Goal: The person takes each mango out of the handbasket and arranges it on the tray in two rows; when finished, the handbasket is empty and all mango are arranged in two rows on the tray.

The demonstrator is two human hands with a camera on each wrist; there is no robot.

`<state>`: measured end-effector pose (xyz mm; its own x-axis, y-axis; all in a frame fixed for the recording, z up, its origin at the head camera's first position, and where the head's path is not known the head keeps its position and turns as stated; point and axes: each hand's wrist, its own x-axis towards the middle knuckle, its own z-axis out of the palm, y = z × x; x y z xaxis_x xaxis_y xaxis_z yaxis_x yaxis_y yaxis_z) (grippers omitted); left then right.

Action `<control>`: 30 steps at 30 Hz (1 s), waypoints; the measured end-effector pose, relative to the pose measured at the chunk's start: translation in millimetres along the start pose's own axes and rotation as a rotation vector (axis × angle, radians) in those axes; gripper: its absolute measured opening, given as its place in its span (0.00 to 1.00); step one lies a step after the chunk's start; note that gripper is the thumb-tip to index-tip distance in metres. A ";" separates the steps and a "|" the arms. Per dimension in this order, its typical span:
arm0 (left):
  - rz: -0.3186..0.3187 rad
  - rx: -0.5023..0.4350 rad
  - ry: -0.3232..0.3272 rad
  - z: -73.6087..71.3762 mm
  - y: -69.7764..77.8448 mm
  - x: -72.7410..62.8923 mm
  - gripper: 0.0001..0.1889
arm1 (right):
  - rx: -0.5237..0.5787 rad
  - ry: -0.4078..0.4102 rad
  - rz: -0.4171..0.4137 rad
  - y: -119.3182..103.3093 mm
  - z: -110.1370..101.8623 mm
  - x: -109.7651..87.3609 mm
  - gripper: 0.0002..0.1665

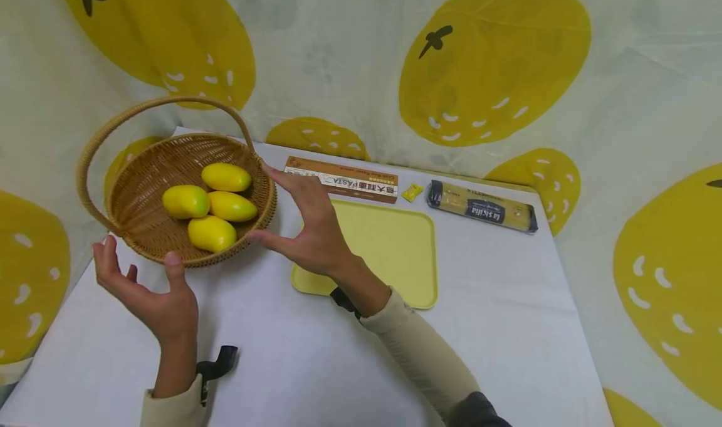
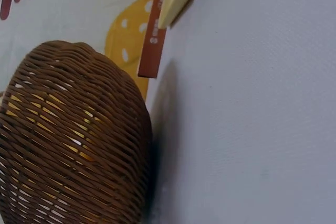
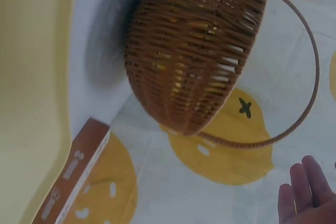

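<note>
A round wicker basket (image 1: 149, 163) with a tall arched handle stands at the back left, its mouth facing me. Several yellow mangoes (image 1: 230, 206) with greenish tips lie inside. My left hand (image 1: 155, 301) is at the basket's front left, thumb raised near the rim, fingers spread. At the right side my right hand (image 1: 313, 223) reaches toward the rim with thumb and fingers extended wide apart. In the right wrist view, the straight fingers of that right hand (image 3: 307, 195) show apart from the woven side. Whether either hand touches the rim cannot be told.
A pale yellow tray (image 1: 389, 251) lies under my right forearm. Behind it are a brown pasta box (image 1: 341, 179), a small yellow packet (image 1: 412, 192) and a pack of spaghetti (image 1: 482, 206). A fruit-print curtain (image 1: 338, 57) hangs behind the white table (image 1: 496, 326).
</note>
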<state>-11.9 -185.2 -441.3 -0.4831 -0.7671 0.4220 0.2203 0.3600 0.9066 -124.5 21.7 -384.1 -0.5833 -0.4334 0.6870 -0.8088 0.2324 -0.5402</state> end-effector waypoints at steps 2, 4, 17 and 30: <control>-0.027 -0.019 -0.029 -1.9 -14.6 1.8 0.38 | 0.011 -0.015 -0.006 -1.5 6.7 3.8 0.56; -0.045 -0.048 -0.055 -2.3 -25.6 3.8 0.38 | 0.020 -0.030 -0.007 -3.5 12.8 7.3 0.56; -0.156 -0.180 -0.216 -2.3 -48.1 8.8 0.45 | 0.079 -0.095 -0.012 -9.4 47.0 26.3 0.54; -0.135 -0.224 -0.246 -3.5 -55.5 5.3 0.54 | 0.050 -0.229 0.076 -8.3 71.9 33.1 0.51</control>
<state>-23.7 -211.1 -489.4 -0.7044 -0.6390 0.3089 0.3076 0.1174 0.9442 -131.7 -57.2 -391.8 -0.6060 -0.6033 0.5184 -0.7549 0.2310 -0.6138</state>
